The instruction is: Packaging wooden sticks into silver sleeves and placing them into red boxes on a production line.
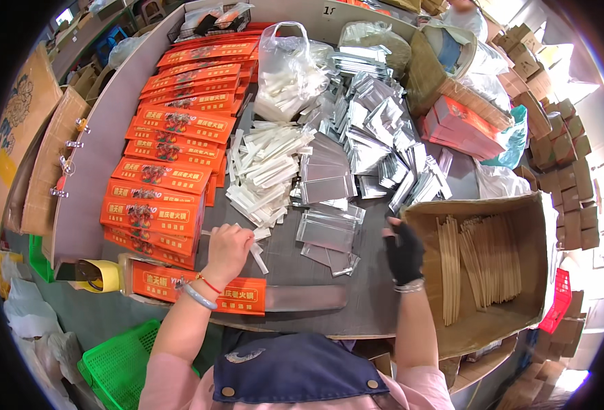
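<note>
My left hand [229, 254], bare with a bracelet and red cord at the wrist, is closed with bent fingers near a heap of white paper strips [268, 167]. A thin pale end shows beside it, but what its fingers hold is hidden. Below it lies a red printed paper sleeve [244, 298], with a clear-grey plastic strip [309, 298] reaching out from its right end. In a black fingerless glove, my right hand [404, 256] hovers between flat clear packets [326, 229] and an open carton. Its thumb and forefinger are apart, with nothing seen between them.
Stacked red sleeves [169, 147] run along the left side. Silvery packets [377, 123] pile up at the back, beside a clear plastic bag [281, 75] of white strips. On the right, the carton [421, 239] holds wooden chopsticks [493, 260]. A yellow ring [104, 275] sits front left.
</note>
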A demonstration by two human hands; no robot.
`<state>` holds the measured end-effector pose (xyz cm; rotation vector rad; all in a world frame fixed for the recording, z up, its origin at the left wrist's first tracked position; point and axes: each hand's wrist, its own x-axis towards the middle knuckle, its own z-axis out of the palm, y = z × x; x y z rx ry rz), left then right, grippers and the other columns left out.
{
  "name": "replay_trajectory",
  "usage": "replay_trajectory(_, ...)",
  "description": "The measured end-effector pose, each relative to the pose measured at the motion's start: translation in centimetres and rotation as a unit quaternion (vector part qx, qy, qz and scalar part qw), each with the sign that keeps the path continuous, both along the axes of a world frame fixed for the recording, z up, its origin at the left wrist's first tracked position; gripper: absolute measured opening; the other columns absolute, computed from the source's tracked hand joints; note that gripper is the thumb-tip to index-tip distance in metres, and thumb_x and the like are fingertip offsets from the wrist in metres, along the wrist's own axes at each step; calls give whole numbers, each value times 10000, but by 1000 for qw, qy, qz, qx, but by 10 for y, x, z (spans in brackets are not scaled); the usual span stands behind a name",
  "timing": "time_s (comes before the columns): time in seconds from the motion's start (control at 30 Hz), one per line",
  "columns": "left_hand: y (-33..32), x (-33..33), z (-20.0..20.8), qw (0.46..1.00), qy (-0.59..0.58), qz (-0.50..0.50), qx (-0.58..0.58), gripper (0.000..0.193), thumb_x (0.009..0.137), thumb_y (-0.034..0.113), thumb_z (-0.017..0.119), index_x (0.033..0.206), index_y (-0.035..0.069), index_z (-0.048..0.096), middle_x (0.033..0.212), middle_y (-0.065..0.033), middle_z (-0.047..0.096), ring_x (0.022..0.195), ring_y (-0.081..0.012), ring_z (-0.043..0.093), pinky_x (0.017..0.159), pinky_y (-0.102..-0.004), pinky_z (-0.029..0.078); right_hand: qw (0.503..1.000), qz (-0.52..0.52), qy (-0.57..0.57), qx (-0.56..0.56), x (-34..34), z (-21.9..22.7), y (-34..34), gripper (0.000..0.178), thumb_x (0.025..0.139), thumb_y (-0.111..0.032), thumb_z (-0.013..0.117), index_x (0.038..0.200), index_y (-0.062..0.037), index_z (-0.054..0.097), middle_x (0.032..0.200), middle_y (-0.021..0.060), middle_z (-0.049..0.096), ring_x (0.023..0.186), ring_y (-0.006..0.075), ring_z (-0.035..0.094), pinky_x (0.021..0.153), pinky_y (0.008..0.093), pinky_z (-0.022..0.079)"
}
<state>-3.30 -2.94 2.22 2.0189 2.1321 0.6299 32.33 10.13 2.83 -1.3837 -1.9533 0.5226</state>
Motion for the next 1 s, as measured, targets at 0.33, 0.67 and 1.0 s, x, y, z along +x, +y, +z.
replay_trajectory(0.33,60,93,-11,965,-136,-195,111,108,780,67,671,866,42,611,1162,-136,580,1119,-353,531,945,-422,459,819,-415,-387,-89,160,-48,-55,690,861,-440,643,1343,33,500,1411,239,477,1307,385,446,1068,483,364)
replay_trajectory(0.67,34,92,-12,972,-1,-235,18,197,728,80,700,899,37,611,1227,-106,567,1184,-324,496,964,-450,434,904,-275,-325,37,112,-36,-99,544,822,-278,693,1268,-6,544,1240,229,554,1121,389,536,914,499,436)
replay_trajectory(1.0,27,83,-3,984,-64,-163,-39,385,632,72,805,984,66,649,984,-99,566,949,-306,542,845,-411,468,915,-296,-274,6,102,-11,-111,216,795,-146,701,968,-34,640,937,150,638,945,361,582,841,461,462)
